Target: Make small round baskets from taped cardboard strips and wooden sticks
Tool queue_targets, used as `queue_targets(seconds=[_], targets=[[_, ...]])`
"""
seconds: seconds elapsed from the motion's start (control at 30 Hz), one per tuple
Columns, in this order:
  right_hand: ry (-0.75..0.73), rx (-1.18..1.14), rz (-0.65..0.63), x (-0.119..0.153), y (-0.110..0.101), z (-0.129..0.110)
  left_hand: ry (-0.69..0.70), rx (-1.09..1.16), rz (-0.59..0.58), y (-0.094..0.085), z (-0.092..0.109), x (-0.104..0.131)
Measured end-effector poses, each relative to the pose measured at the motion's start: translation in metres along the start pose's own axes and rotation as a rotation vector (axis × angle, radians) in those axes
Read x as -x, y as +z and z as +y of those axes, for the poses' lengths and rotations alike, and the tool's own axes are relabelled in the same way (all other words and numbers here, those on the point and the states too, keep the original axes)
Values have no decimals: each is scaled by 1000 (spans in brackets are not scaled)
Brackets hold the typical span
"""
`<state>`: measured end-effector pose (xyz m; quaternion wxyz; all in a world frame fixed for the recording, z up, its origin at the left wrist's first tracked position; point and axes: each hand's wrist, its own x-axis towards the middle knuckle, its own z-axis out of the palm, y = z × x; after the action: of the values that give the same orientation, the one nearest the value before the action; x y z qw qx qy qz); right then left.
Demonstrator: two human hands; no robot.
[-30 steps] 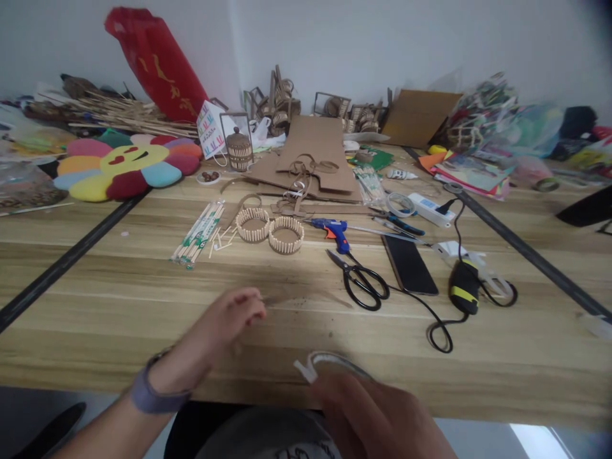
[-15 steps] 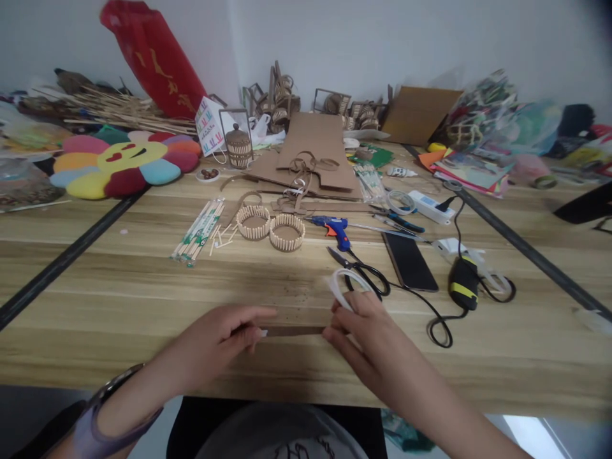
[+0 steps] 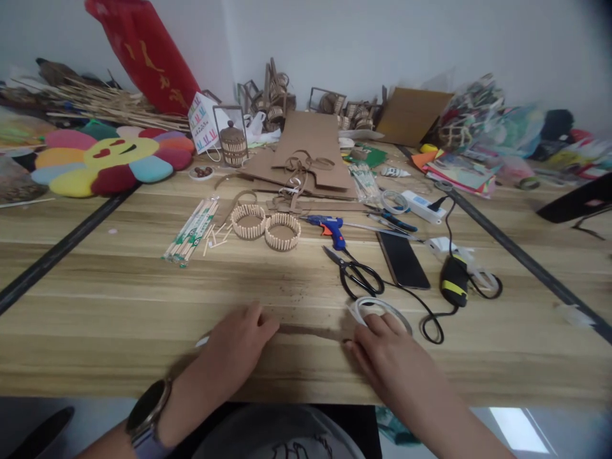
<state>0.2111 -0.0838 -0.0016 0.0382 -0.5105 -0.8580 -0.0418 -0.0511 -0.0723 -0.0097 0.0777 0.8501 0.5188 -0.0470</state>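
My left hand [image 3: 239, 338] is low over a brown strip [image 3: 312, 330] near the front edge of the tabletop [image 3: 119, 331], fingers curled inward; whether they pinch it or merely press, I can't tell; my right hand [image 3: 393, 352] has its fingers closed on a pale roll [image 3: 359, 308], thumb side by the strip's right end; the strip spans between my 2 hands; scissors [image 3: 343, 262] lie just beyond the roll, with 2 stick rings [image 3: 282, 243] farther off.
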Motion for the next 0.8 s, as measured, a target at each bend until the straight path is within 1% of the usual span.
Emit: queue_targets(seconds=[0.1,0.13,0.17,0.23,0.33,0.4,0.47,0.53,0.63,0.73,0.8], targets=[[1,14,-15,0,5,0,50,-138,256,12,4,3],[3,22,-15,0,6,1,67,-160,302,17,6,4],[3,28,-8,0,5,3,88,-171,313,21,7,5],[2,28,36,-2,1,7,141,-172,283,29,9,6],[17,0,203,-8,-11,12,217,-154,266,37,9,6],[19,-57,323,-12,-20,11,239,-119,293,38,7,7],[2,-152,365,-17,-26,5,243,-59,359,37,4,8],[-35,-260,318,-21,-27,-5,217,14,449,36,2,8],[-82,-359,216,-27,-20,-25,177,105,568,38,2,8],[-104,-388,135,-32,-10,-41,160,129,647,37,3,5],[-128,-391,60,-34,-6,-49,154,112,668,34,4,5]])
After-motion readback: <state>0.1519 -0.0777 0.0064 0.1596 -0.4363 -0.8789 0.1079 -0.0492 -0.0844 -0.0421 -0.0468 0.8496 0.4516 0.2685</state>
